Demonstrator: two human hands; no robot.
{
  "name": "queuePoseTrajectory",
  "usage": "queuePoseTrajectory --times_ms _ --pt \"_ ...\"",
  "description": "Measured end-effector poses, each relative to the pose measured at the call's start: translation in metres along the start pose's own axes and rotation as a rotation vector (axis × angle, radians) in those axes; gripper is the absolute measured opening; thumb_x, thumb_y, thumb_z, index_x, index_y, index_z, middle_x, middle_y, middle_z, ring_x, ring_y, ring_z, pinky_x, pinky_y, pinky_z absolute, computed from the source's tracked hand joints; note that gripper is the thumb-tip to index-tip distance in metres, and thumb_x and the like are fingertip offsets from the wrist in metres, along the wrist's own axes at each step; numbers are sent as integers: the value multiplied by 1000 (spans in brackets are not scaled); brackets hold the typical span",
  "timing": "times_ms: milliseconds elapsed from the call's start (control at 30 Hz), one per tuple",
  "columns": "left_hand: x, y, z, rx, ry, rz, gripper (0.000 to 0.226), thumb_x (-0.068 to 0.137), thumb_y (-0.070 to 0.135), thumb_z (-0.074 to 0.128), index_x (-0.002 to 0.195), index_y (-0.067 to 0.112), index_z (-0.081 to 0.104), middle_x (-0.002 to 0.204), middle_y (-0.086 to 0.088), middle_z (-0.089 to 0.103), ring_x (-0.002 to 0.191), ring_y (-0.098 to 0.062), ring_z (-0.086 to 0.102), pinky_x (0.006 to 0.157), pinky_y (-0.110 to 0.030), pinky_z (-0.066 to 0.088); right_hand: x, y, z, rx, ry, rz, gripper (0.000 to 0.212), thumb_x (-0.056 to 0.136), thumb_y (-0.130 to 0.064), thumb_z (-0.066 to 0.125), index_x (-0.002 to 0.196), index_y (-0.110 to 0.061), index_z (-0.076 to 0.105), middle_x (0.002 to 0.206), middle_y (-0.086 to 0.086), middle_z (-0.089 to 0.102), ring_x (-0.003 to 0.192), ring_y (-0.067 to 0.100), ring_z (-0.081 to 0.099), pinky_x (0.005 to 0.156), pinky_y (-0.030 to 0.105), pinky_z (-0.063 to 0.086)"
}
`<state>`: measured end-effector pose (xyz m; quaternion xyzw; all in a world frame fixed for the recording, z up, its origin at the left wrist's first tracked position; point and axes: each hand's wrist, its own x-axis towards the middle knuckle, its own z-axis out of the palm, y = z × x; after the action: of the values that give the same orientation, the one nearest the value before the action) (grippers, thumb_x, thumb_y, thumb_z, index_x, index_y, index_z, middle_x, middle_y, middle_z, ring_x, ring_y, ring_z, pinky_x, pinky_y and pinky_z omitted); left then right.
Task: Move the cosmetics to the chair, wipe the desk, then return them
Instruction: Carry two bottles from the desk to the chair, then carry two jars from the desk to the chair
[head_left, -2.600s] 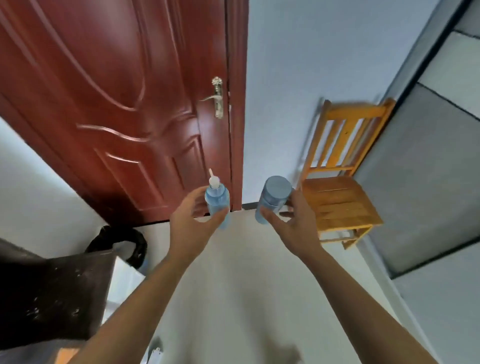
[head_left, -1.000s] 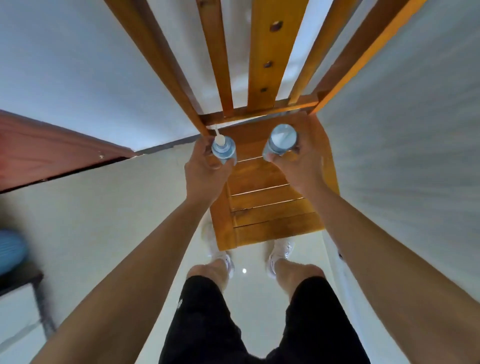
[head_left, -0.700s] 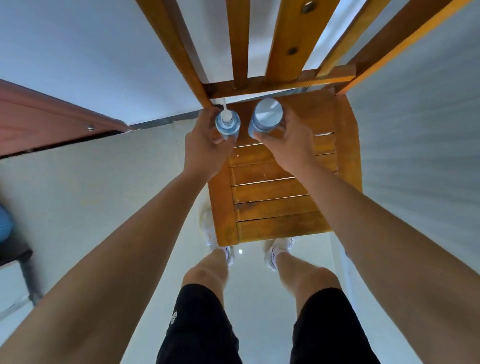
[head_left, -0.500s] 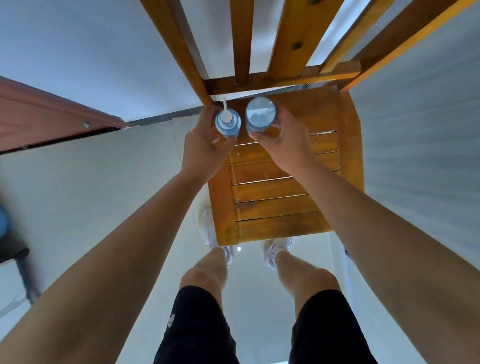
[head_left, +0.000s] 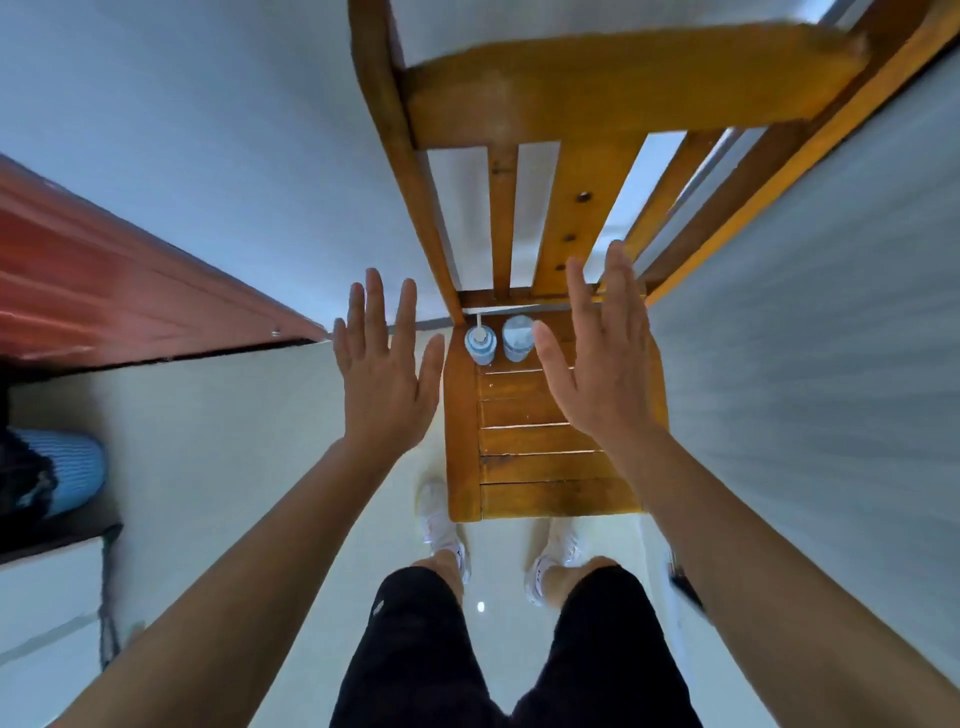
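Two blue cosmetic bottles stand upright side by side at the back left of the wooden chair seat (head_left: 524, 467): a pump bottle (head_left: 480, 343) with a white nozzle, and a capped bottle (head_left: 517, 338) to its right. My left hand (head_left: 387, 374) hovers above and to the left of them, fingers straight and spread, holding nothing. My right hand (head_left: 602, 358) hovers to the right of the bottles over the seat, also flat and empty. Neither hand touches a bottle.
The chair's slatted backrest (head_left: 545, 208) rises right behind the bottles, against a white wall. A red-brown door (head_left: 130, 296) is at left. A grey panel runs along the right. My legs and white shoes (head_left: 441, 530) stand before the seat; a blue object (head_left: 67, 473) sits far left.
Both hands have let go of the bottles, which now stand on the chair seat. The hands lifted up and apart with fingers spread, and the view pulled back from the chair.
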<state>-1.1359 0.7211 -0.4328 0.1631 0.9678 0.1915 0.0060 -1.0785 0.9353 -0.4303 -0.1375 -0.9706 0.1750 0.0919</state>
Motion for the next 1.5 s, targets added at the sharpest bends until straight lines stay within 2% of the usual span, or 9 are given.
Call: queuePoseTrajectory --times_ms 167,267,367,533,700,833,1067,1333,1500 --pt "-26 19 -136 39 219 27 58 106 40 34 154 8 27 163 -22 16 152 -37 11 114 -60 24 35 -75 -91 102 90 -211 69 103 -56 36 160 -22 19 168 16 7 155 32 5 126 50 9" --pt "-57 17 -220 94 342 -137 59 104 33 39 156 10 23 165 -16 10 153 -32 4 118 -59 17 55 -140 -136 226 108 -408 69 103 -53 42 160 -21 19 167 17 6 155 33 5 123 55 15" --pt "-83 4 -296 207 462 -289 61 104 37 37 158 16 18 166 -13 5 154 -31 0 119 -59 13 73 -214 -176 310 174 -646 66 103 -50 44 158 -18 26 166 21 10 155 35 8 125 50 12" --pt "-161 -30 -381 290 649 -467 59 105 42 32 157 17 21 165 -14 10 153 -31 4 121 -58 12 39 -332 -207 462 201 -866 65 103 -46 44 157 -13 29 165 23 12 155 36 9 122 55 16" --pt "-289 -97 -441 350 779 -636 61 104 47 28 155 14 28 164 -17 14 152 -35 10 118 -59 18 -53 -463 -192 561 197 -1089 66 101 -45 52 155 -12 33 164 22 18 153 35 16 120 54 25" --pt "-424 -158 -479 416 838 -791 61 103 46 29 157 17 24 165 -13 11 153 -32 7 119 -59 15 -158 -573 -175 570 86 -1244 71 101 -48 49 158 -13 26 167 19 8 155 33 10 121 54 21" --pt "-607 -237 -526 481 939 -1105 63 101 46 32 154 13 30 164 -15 17 152 -34 13 118 -61 18 -311 -730 -141 628 -64 -1471 74 101 -49 49 159 -14 21 167 18 6 155 34 10 119 57 24" --pt "-691 -319 -521 434 928 -1312 67 99 53 29 157 19 23 166 -8 11 153 -29 9 119 -57 17 -404 -839 -68 569 -260 -1647 71 102 -54 38 160 -19 18 168 13 3 156 29 4 125 51 12" --pt "-731 -401 -521 388 852 -1464 70 97 57 29 158 23 18 166 -5 8 153 -27 7 119 -56 16 -441 -922 -4 572 -403 -1684 72 101 -56 38 159 -18 22 168 13 9 155 29 9 124 51 18"
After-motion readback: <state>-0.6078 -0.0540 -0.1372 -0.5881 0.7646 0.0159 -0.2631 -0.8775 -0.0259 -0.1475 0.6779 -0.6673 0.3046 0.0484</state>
